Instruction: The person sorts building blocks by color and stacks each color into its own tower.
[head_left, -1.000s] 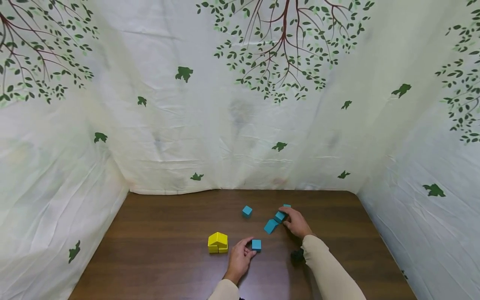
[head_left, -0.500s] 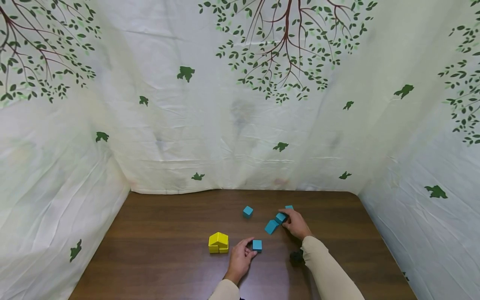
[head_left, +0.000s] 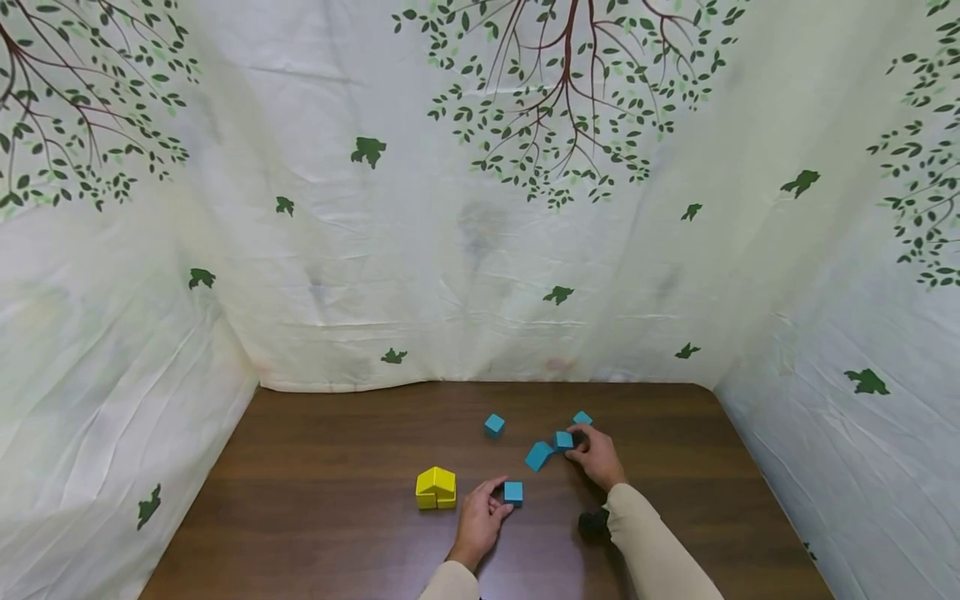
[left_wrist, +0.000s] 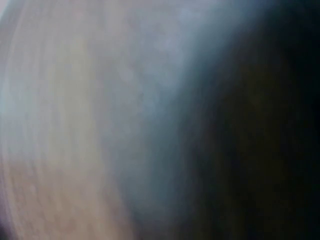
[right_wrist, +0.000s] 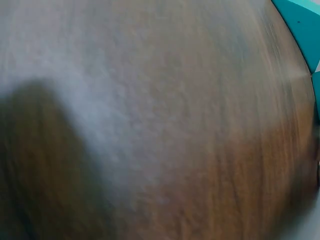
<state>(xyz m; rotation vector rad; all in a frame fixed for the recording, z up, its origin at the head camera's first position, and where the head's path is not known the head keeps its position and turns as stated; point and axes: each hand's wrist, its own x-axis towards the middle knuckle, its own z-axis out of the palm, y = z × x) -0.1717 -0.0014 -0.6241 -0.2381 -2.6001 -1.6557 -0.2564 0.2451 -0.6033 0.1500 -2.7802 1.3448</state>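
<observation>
My left hand [head_left: 477,523] lies low on the table, thumb and forefinger at the near and far sides of a blue cube [head_left: 513,493], which it holds. Farther back and to the right, the thumb and forefinger of my right hand [head_left: 600,458] pinch another blue cube [head_left: 563,441]. A slanted blue block [head_left: 538,456] sits against or very close to that cube's left side. Just behind the right fingers is one more blue block [head_left: 582,418], partly covered. In the right wrist view, blue-green block faces [right_wrist: 302,27] show at the right edge; the left wrist view is blurred.
Yellow blocks [head_left: 436,488] form a small house shape left of my left hand. A lone blue cube [head_left: 494,425] stands toward the back of the brown table [head_left: 315,500]. Leaf-printed white cloth [head_left: 480,333] hangs behind and along both sides.
My right hand has turned the pinched cube slightly, and its fingers have shifted, uncovering more of the blue block behind. The left hand and its cube stay in place.
</observation>
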